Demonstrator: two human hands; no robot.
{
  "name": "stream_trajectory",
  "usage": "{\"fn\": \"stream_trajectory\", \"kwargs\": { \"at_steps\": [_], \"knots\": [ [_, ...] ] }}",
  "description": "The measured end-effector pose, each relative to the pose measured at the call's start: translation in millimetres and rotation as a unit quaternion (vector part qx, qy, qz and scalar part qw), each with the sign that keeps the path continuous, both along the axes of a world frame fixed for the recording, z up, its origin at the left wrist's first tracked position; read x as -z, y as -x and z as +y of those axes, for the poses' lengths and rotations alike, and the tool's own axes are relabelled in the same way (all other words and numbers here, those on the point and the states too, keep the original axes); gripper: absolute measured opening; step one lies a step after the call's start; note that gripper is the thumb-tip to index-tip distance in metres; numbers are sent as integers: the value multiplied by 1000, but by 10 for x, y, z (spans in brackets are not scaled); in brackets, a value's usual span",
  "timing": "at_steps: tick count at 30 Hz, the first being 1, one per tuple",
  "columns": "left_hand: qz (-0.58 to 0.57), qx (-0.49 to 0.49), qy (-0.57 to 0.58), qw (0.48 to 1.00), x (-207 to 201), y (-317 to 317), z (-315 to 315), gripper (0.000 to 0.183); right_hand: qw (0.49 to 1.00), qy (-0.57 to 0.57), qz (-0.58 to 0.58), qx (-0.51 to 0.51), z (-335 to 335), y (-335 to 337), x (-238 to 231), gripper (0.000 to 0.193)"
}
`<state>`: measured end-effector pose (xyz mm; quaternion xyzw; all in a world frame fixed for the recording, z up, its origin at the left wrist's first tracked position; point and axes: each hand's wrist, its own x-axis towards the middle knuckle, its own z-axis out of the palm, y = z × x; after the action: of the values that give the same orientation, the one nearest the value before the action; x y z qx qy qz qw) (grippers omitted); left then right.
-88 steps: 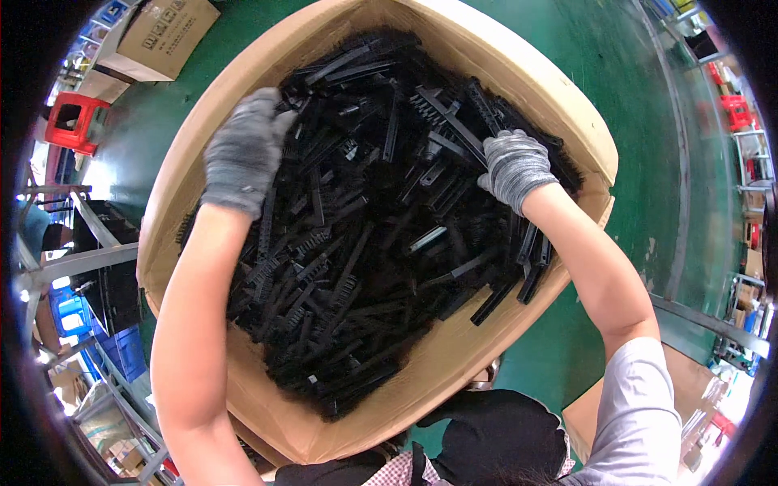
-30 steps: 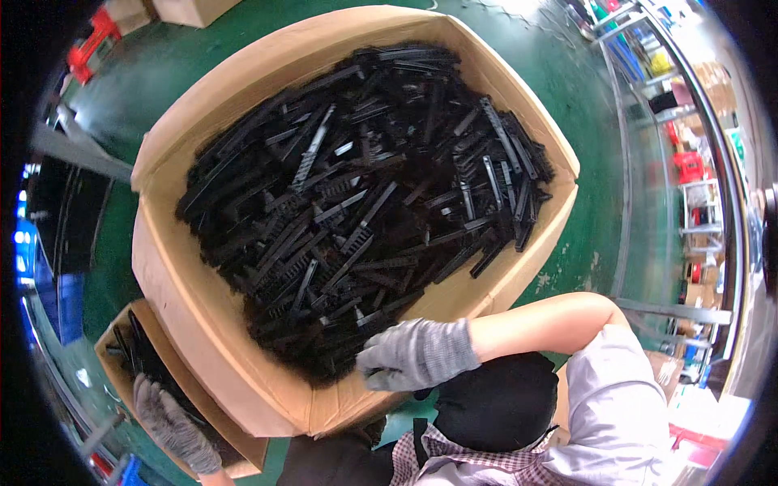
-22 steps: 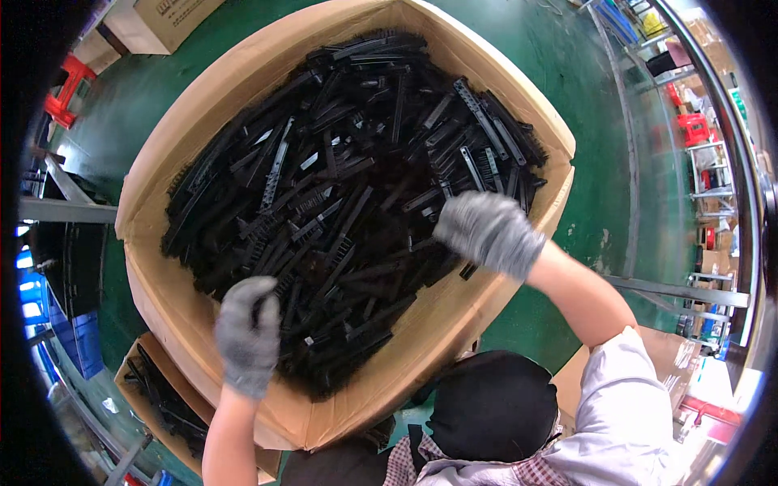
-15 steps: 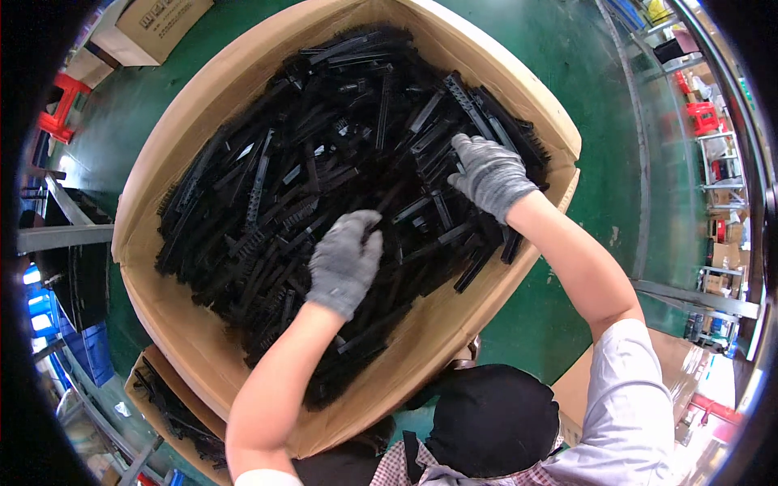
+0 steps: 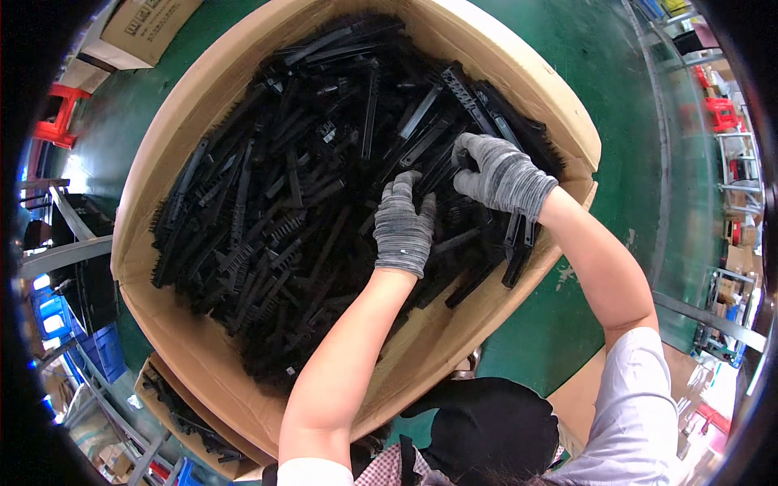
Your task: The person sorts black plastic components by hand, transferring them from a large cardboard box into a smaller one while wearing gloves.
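Note:
A large cardboard box holds a tangled heap of long black plastic strips, several of them with comb-like teeth along one edge. Both my hands wear grey knit gloves and are in the box. My left hand lies over the middle of the heap, fingers stretched forward and thumb apart, its fingertips close to some strips. On the right side, my right hand bends its fingers and thumb inward over the strips near the box's right corner. Whatever lies between those fingers is hidden against the dark heap.
A smaller cardboard box with more black parts stands at the lower left. Red stools are on the green floor at the far left. A closed carton sits at the upper left, and shelves line the right edge.
My left hand has moved right and farther forward, now close beside my right hand. My right hand's fingers have curled in more. The view has shifted slightly.

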<state>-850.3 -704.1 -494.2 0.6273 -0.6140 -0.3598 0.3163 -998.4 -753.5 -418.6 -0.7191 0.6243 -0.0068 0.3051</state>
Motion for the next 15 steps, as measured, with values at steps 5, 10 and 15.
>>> {"fn": "stream_trajectory", "kwargs": {
  "at_steps": [5, 10, 15],
  "knots": [
    [47, -24, -11, 999, 122, 23, 11, 28, 988, 97, 46, -114, -256, -309, 19, 25],
    [87, -29, -22, 996, 56, 15, 1, 24, 969, -42, 117, -215, -515, -489, 163, 42],
    [119, -26, -47, 991, 62, -56, 37, 27, 929, -25, 214, -301, -568, -562, 197, 23]
  ]
}}
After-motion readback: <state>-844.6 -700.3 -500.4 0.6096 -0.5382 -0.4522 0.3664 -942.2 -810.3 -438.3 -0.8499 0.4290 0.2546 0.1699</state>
